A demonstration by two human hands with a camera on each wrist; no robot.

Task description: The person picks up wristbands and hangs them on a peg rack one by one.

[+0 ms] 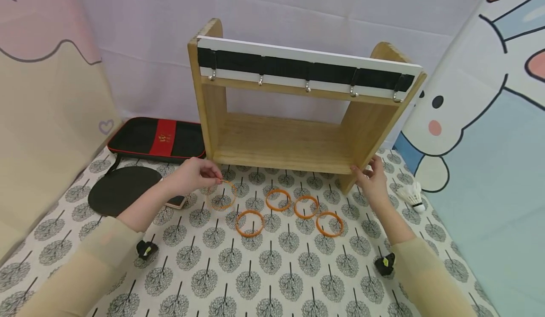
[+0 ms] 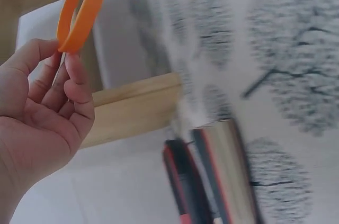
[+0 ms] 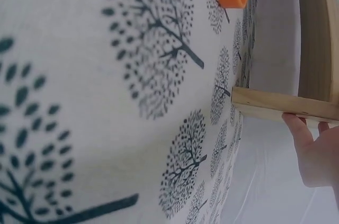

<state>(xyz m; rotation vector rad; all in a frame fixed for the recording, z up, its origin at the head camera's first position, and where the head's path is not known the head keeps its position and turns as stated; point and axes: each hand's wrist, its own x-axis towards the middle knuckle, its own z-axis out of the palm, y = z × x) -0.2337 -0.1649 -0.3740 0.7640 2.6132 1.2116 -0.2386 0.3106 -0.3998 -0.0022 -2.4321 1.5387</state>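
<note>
My left hand (image 1: 193, 175) pinches an orange silicone wristband (image 2: 87, 15) between thumb and fingers, just above the cloth. Several more orange wristbands (image 1: 251, 223) lie flat on the table, right of that hand. Behind them stands a wooden shelf (image 1: 281, 142), whose white and black front strip (image 1: 285, 66) carries a row of metal hooks (image 1: 308, 86). My right hand (image 1: 373, 180) holds the lower right side panel of the shelf, thumb at its front edge. In the right wrist view, fingers touch the panel's wood (image 3: 286, 103).
A black case with a red band (image 1: 183, 139) lies left of the shelf. Before it are a flat black rounded item (image 1: 123, 191) and a phone-like object (image 1: 175, 202), partly behind the left wrist. A shuttlecock (image 1: 412, 196) lies to the right. Cloth walls enclose the table.
</note>
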